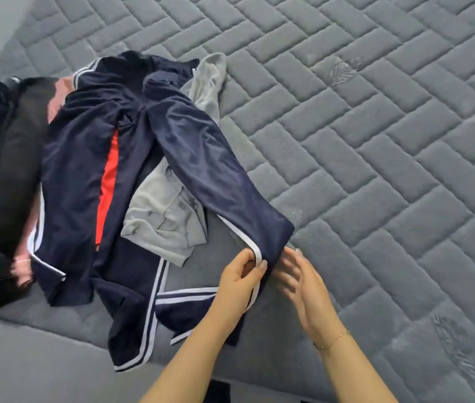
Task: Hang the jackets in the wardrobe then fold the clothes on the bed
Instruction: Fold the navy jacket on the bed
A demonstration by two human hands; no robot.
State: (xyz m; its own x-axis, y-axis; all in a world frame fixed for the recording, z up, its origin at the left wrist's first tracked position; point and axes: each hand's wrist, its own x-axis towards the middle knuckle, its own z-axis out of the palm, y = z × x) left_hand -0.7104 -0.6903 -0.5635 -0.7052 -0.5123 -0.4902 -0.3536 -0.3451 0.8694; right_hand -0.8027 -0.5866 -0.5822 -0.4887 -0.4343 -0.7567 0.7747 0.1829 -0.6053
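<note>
A navy track garment point(85, 158) with white stripes and a red panel lies spread over the grey quilted bed point(376, 141). One navy leg or sleeve point(216, 181) stretches toward me. My left hand point(239, 283) pinches its white-striped hem near the bed's front edge. My right hand point(303, 283) is beside that hem with straight fingers, touching or nearly touching the cloth. A crumpled grey garment point(160, 213) lies under the navy one.
A pile of black clothes point(0, 170) with a pink piece point(22, 271) lies at the left edge of the bed. The right and far parts of the mattress show bare quilting. The bed's front edge point(41, 359) runs below the clothes.
</note>
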